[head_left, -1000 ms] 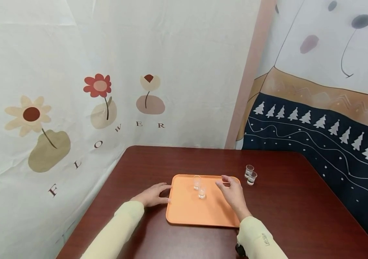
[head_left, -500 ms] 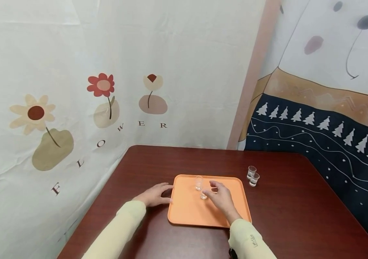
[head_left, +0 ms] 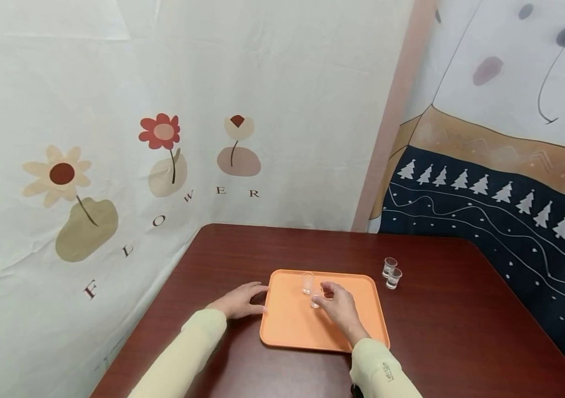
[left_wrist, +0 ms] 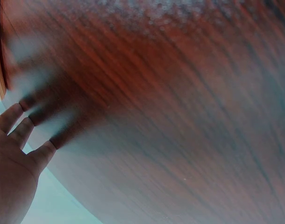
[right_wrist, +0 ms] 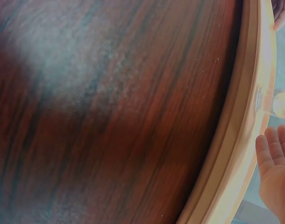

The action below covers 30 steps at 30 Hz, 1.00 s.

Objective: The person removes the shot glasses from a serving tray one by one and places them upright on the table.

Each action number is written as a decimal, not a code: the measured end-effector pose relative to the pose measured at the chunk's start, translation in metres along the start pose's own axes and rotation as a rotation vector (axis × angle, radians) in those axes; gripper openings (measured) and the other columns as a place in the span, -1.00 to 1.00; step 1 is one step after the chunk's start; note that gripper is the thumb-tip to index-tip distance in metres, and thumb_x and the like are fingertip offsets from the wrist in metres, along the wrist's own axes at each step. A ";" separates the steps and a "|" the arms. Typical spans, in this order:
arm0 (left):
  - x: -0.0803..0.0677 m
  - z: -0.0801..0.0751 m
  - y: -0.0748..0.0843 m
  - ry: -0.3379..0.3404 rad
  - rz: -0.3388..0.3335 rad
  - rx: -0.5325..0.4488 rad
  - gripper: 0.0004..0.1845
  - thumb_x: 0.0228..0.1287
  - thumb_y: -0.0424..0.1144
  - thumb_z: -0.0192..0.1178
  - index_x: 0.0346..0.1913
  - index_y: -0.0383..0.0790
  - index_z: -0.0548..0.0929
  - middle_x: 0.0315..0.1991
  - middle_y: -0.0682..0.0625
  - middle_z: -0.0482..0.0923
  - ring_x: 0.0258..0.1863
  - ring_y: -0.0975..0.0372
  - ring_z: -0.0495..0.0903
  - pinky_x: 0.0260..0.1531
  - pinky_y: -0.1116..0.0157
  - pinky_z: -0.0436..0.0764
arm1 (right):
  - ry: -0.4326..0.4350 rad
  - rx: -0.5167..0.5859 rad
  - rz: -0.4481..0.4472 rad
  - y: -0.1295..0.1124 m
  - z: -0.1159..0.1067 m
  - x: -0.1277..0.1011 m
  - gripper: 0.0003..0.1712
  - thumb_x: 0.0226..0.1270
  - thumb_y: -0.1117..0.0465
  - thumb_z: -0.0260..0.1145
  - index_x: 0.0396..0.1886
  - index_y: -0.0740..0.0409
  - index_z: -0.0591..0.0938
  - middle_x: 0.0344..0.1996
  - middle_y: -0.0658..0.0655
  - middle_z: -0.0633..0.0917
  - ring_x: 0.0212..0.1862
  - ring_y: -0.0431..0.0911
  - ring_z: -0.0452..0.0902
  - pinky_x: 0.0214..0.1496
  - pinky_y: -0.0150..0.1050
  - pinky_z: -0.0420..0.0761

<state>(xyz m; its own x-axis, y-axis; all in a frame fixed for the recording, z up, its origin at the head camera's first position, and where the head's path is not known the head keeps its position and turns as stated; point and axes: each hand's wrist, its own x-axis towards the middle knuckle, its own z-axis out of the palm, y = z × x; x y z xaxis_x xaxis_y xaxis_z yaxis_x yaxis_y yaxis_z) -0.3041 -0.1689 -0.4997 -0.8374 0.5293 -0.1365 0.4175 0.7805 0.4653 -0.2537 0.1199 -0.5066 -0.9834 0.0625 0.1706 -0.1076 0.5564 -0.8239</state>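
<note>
In the head view an orange tray point(head_left: 294, 329) lies on the dark red table, with two small clear shot glasses standing on it. The farther shot glass point(head_left: 308, 282) is untouched. My right hand point(head_left: 340, 309) reaches over the tray and holds the nearer shot glass point(head_left: 315, 303) between thumb and fingers, partly covering it. At the tray's left edge my left hand point(head_left: 239, 300) rests with relaxed, spread fingers right at the rim. The right wrist view catches a clear glass point(right_wrist: 279, 103) just past the right fingertips.
Two more clear shot glasses, a rear one point(head_left: 389, 267) and a front one point(head_left: 394, 278), stand close together on the table point(head_left: 441, 315) right of the tray. A white cloth with flower prints point(head_left: 302, 138) hangs behind the table, and a dark blue printed cloth point(head_left: 461, 207) to the right.
My right hand has come left across the tray from its right side to the nearer shot glass, and its fingers have drawn in. My left hand stays at the tray's edge.
</note>
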 end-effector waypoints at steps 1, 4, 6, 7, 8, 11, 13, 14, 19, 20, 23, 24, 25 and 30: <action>0.000 0.000 0.000 0.000 0.003 0.000 -0.28 0.25 0.11 0.35 0.41 -0.06 0.44 0.43 -0.26 0.24 0.42 -0.12 0.22 0.30 -0.10 0.28 | 0.001 -0.004 -0.001 0.000 0.000 0.000 -0.49 0.19 0.21 0.50 0.10 0.37 0.64 -0.10 0.24 0.71 -0.05 0.09 0.64 0.01 -0.03 0.61; 0.000 0.001 0.000 0.003 0.017 0.002 -0.29 0.25 0.11 0.35 0.40 -0.08 0.45 0.43 -0.27 0.25 0.42 -0.12 0.23 0.30 -0.10 0.28 | 0.004 -0.014 -0.018 0.001 0.000 -0.001 -0.51 0.19 0.22 0.49 0.07 0.38 0.64 -0.14 0.22 0.71 -0.07 0.08 0.65 0.02 -0.02 0.61; 0.001 0.001 -0.001 0.008 0.027 0.004 -0.29 0.25 0.10 0.35 0.40 -0.08 0.45 0.42 -0.28 0.26 0.41 -0.13 0.23 0.30 -0.10 0.28 | 0.006 -0.013 -0.019 0.001 0.000 -0.001 -0.52 0.19 0.23 0.49 0.06 0.38 0.65 -0.16 0.20 0.72 -0.09 0.07 0.65 0.02 -0.01 0.60; 0.001 0.001 -0.001 0.010 0.031 0.005 -0.29 0.25 0.10 0.35 0.40 -0.09 0.45 0.42 -0.28 0.26 0.41 -0.13 0.24 0.30 -0.10 0.28 | 0.006 -0.013 -0.019 0.002 0.000 -0.001 -0.52 0.19 0.23 0.49 0.06 0.38 0.65 -0.16 0.19 0.72 -0.09 0.06 0.66 0.01 -0.02 0.61; 0.001 0.002 -0.001 0.010 0.033 0.006 -0.29 0.25 0.10 0.35 0.40 -0.08 0.45 0.42 -0.28 0.26 0.41 -0.13 0.24 0.31 -0.10 0.28 | 0.005 -0.016 -0.022 0.002 0.001 -0.001 -0.52 0.19 0.23 0.49 0.06 0.38 0.65 -0.17 0.19 0.72 -0.10 0.06 0.66 0.00 -0.02 0.61; 0.002 0.003 -0.001 0.009 0.035 0.006 -0.29 0.25 0.10 0.35 0.40 -0.08 0.45 0.41 -0.28 0.27 0.41 -0.13 0.24 0.31 -0.10 0.28 | 0.002 -0.020 -0.015 0.003 0.001 -0.001 -0.55 0.20 0.22 0.49 0.03 0.37 0.66 -0.20 0.16 0.72 -0.13 0.03 0.67 -0.04 -0.05 0.63; 0.002 0.003 -0.001 0.007 0.033 0.007 -0.29 0.24 0.11 0.35 0.40 -0.08 0.45 0.42 -0.28 0.26 0.41 -0.12 0.24 0.31 -0.09 0.28 | 0.000 -0.028 -0.014 0.003 0.001 -0.001 -0.58 0.20 0.22 0.48 0.01 0.36 0.67 -0.23 0.14 0.72 -0.14 0.01 0.67 -0.07 -0.07 0.64; 0.003 0.003 -0.001 0.006 0.032 0.009 -0.29 0.24 0.11 0.35 0.40 -0.08 0.45 0.42 -0.27 0.26 0.41 -0.12 0.24 0.31 -0.09 0.28 | 0.001 -0.032 -0.018 0.003 0.001 -0.001 -0.59 0.21 0.22 0.48 0.00 0.35 0.68 -0.24 0.13 0.72 -0.15 0.00 0.67 -0.08 -0.08 0.64; 0.003 0.002 0.000 0.007 0.019 0.017 -0.28 0.24 0.11 0.35 0.40 -0.09 0.45 0.42 -0.27 0.27 0.41 -0.11 0.25 0.30 -0.08 0.29 | 0.017 -0.021 -0.015 0.002 -0.002 -0.001 -0.66 0.20 0.22 0.49 -0.08 0.32 0.69 -0.27 0.11 0.73 -0.18 -0.02 0.67 -0.12 -0.10 0.64; 0.002 0.002 0.000 0.005 0.013 0.015 -0.28 0.24 0.11 0.35 0.40 -0.08 0.45 0.42 -0.26 0.27 0.41 -0.11 0.24 0.30 -0.08 0.29 | 0.022 -0.021 -0.022 0.002 -0.003 -0.001 -0.67 0.20 0.23 0.49 -0.09 0.32 0.69 -0.28 0.11 0.73 -0.19 -0.01 0.67 -0.13 -0.10 0.64; 0.002 0.000 0.001 0.005 -0.003 0.007 -0.28 0.23 0.11 0.36 0.40 -0.08 0.46 0.42 -0.25 0.27 0.41 -0.11 0.25 0.30 -0.08 0.30 | 0.046 -0.015 -0.010 0.002 -0.006 0.000 -0.69 0.19 0.22 0.50 -0.12 0.28 0.70 -0.28 0.10 0.74 -0.19 -0.01 0.69 -0.14 -0.12 0.64; 0.001 0.000 0.001 0.003 -0.007 0.008 -0.28 0.23 0.11 0.36 0.40 -0.07 0.45 0.42 -0.25 0.26 0.41 -0.10 0.25 0.30 -0.08 0.30 | 0.053 -0.016 -0.009 0.002 -0.007 0.000 -0.69 0.19 0.21 0.50 -0.12 0.28 0.70 -0.28 0.10 0.74 -0.19 -0.01 0.69 -0.14 -0.13 0.64; 0.001 0.000 0.001 0.003 -0.011 0.009 -0.28 0.23 0.12 0.36 0.40 -0.06 0.45 0.43 -0.24 0.26 0.41 -0.09 0.25 0.30 -0.07 0.30 | 0.059 -0.023 -0.015 0.003 -0.009 0.001 -0.69 0.19 0.21 0.50 -0.12 0.28 0.70 -0.29 0.10 0.74 -0.20 -0.01 0.70 -0.14 -0.13 0.64; 0.001 0.000 -0.001 0.008 -0.004 0.015 -0.28 0.24 0.14 0.34 0.41 -0.02 0.45 0.43 -0.23 0.26 0.41 -0.08 0.25 0.30 -0.06 0.31 | 0.093 -0.049 0.009 0.003 -0.021 0.005 -0.67 0.23 0.17 0.48 -0.09 0.28 0.69 -0.28 0.12 0.73 -0.19 -0.01 0.68 -0.17 -0.13 0.64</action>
<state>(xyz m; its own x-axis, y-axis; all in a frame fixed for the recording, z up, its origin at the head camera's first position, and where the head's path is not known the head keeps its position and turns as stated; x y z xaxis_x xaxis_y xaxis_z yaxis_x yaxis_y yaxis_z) -0.3056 -0.1689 -0.5008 -0.8416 0.5239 -0.1314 0.4197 0.7875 0.4512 -0.2561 0.1398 -0.4968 -0.9662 0.1429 0.2145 -0.0893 0.5950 -0.7988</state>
